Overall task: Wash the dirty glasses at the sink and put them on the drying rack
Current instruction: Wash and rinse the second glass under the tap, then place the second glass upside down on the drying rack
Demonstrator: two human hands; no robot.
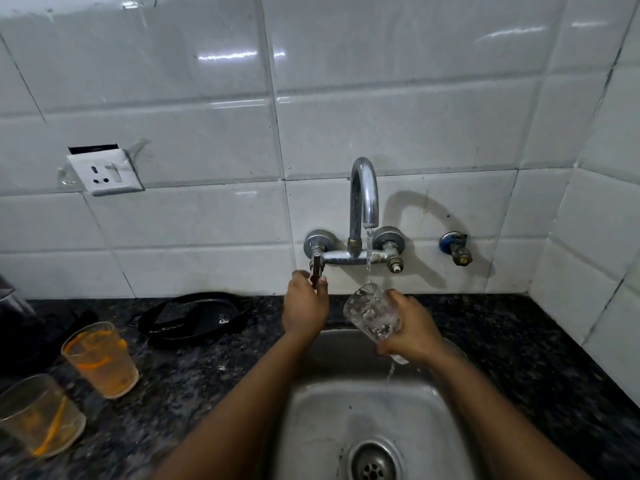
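My right hand point(414, 332) grips a clear glass point(372, 315), tilted under the chrome tap point(363, 199). Water runs from the spout into the glass and spills down into the steel sink point(311, 427). My left hand point(304, 306) pinches the dark lever handle point(316, 271) of the tap's left valve. Two dirty glasses with orange residue stand on the dark granite counter at the left: one point(100, 360) farther back, one point(36, 414) at the frame's edge. No drying rack is in view.
A black round dish point(194, 318) lies on the counter point(207, 368) behind the dirty glasses. A dark appliance point(17, 327) stands at the far left. A wall socket point(104, 173) sits on the white tiles. A small brass valve point(457, 249) sticks out right of the tap.
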